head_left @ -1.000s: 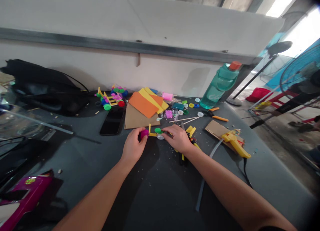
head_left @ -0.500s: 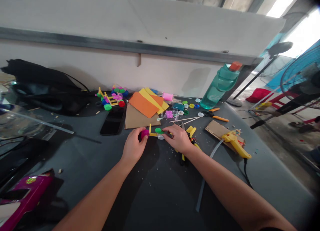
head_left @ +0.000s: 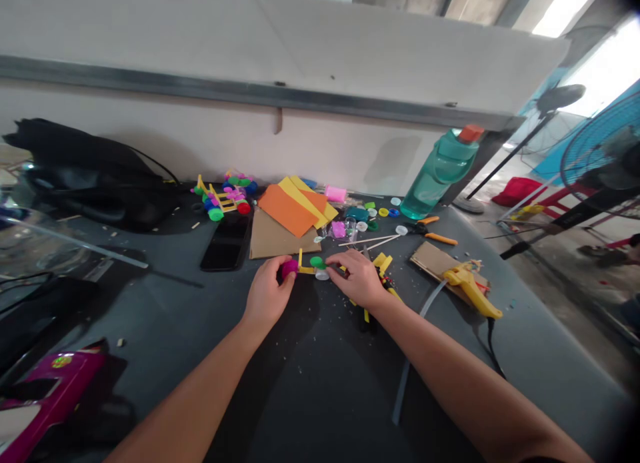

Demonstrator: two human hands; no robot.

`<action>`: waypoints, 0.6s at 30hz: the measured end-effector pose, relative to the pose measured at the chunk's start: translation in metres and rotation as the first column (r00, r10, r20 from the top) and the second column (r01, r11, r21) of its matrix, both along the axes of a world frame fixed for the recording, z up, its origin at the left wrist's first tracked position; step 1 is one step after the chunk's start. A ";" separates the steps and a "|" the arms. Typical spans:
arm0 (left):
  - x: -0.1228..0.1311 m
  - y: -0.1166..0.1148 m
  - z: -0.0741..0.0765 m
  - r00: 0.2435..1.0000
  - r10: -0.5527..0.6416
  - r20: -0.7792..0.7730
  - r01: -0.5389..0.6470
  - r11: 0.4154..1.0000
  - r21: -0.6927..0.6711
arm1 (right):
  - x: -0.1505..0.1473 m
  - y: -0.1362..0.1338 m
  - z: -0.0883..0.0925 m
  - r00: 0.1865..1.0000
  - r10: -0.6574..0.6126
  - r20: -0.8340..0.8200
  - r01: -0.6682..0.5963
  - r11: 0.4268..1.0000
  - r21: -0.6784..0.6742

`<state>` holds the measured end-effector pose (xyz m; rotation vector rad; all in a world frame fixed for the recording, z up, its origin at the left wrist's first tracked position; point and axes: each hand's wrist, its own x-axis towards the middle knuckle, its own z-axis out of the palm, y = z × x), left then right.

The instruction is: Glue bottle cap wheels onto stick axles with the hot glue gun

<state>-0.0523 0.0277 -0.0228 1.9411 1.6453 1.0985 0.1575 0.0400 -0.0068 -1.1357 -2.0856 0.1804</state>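
My left hand (head_left: 267, 293) pinches a magenta round piece, seemingly a bottle cap (head_left: 289, 269), between thumb and fingers. Joined to it is a small frame of yellow sticks (head_left: 307, 270), one of them standing upright. A green cap (head_left: 317, 262) and a white cap (head_left: 322, 274) sit at the frame's other end. The closed fingertips of my right hand (head_left: 356, 276) are at the right edge of these two caps and appear to grip the green one. Both hands hold the small build just above the dark table; my right fingers partly hide its right side.
Pliers and yellow pieces (head_left: 383, 263) lie beside my right wrist. Further right, a yellow glue gun (head_left: 470, 289) rests on cardboard. Behind my hands are orange sheets (head_left: 287, 209), a phone (head_left: 227, 243), loose caps and a teal bottle (head_left: 440, 173). A colourful built model (head_left: 225, 199) stands back left.
Almost nothing differs. My right fingers have shifted very slightly at the green and white caps, and my left hand stays on the magenta cap.
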 end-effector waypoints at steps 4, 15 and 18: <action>0.000 0.000 0.000 1.000 0.005 0.001 -0.005 1.000 -0.003 | 0.000 -0.001 0.000 1.000 -0.002 0.001 0.002 1.000 0.003; 0.000 0.000 -0.001 1.000 -0.001 0.004 0.001 1.000 0.005 | 0.000 0.001 0.000 1.000 0.007 0.002 -0.007 1.000 -0.028; 0.000 0.000 -0.001 1.000 -0.005 0.003 0.005 1.000 0.000 | 0.000 0.002 0.000 1.000 0.006 0.002 -0.006 0.999 -0.043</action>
